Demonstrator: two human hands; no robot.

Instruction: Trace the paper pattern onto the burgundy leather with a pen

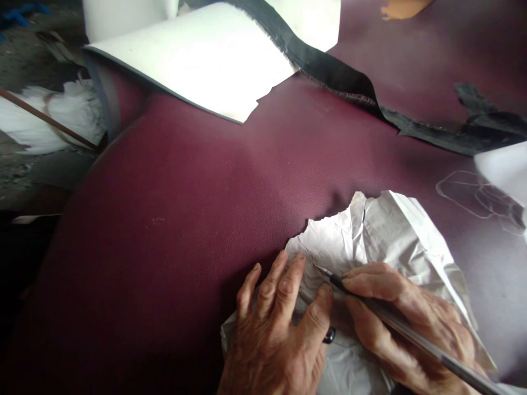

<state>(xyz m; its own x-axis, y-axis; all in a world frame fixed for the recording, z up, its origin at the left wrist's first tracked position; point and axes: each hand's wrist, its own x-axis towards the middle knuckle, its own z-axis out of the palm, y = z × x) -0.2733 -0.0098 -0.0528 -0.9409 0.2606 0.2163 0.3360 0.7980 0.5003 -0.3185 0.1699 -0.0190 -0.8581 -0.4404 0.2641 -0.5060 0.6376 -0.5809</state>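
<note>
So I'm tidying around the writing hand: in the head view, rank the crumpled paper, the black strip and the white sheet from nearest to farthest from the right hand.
1. Crumpled paper: directly under the right hand.
2. Black strip: above, running toward the right edge.
3. White sheet: top left, farthest.

dark maroon leather (173, 208) spread wide, softly lit from above, faint sheen and small dents. white sheet (197, 60) lying at the top, a frayed black strip (329, 66) curling across it and off to the right. at left, grey gritty floor (24, 164), white fabric (61, 115) crossed by a thin brown rod (45, 118).
</note>
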